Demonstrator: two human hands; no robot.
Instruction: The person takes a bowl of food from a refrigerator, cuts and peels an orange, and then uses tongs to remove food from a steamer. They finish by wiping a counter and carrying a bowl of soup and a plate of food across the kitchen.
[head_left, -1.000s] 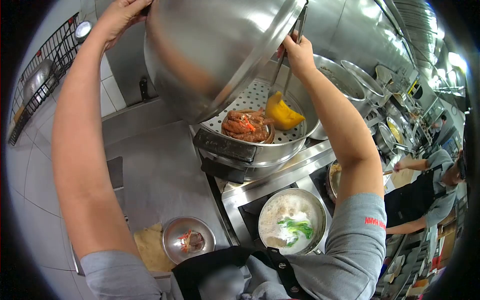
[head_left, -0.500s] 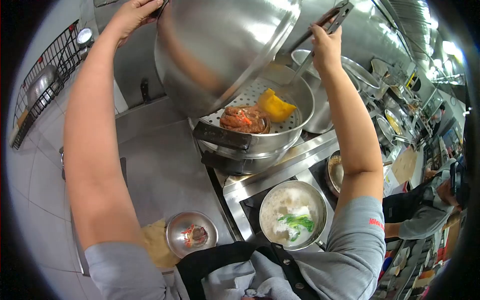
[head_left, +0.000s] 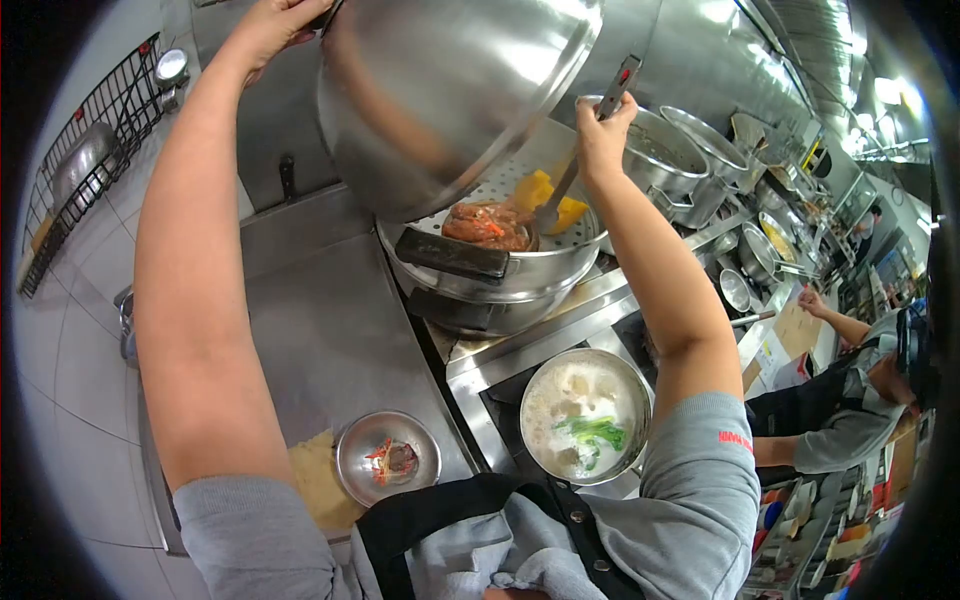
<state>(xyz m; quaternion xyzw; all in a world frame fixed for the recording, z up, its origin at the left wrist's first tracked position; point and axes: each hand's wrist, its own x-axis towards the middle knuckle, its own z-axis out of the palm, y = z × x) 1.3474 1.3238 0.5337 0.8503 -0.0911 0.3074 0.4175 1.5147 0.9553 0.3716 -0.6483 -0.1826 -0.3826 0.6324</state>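
At the top, my left hand (head_left: 275, 32) grips the dark handle of a big domed steel lid (head_left: 445, 95), holding it tilted up over a steamer pot (head_left: 562, 268). My right hand (head_left: 606, 145) is closed around metal tongs (head_left: 561, 192). Their tips point down at the rim of a small dish of reddish-brown meat (head_left: 485, 224) on the perforated steamer tray (head_left: 500, 185). Close behind the tongs lies a yellow piece (head_left: 570, 213) that looks like pumpkin. The lid hides the tray's left and back parts.
A pot of cloudy broth with green leaves (head_left: 588, 415) sits on the stove below. On the steel counter (head_left: 330, 330) stands a small metal bowl (head_left: 388, 460) with red shreds. Tall pots (head_left: 660, 150) line the back right. A co-worker (head_left: 850, 400) stands at the right.
My right hand has come down and to the left. The tong tips have moved from behind the yellow piece to the meat dish's rim. The lid stays raised, having shifted slightly.
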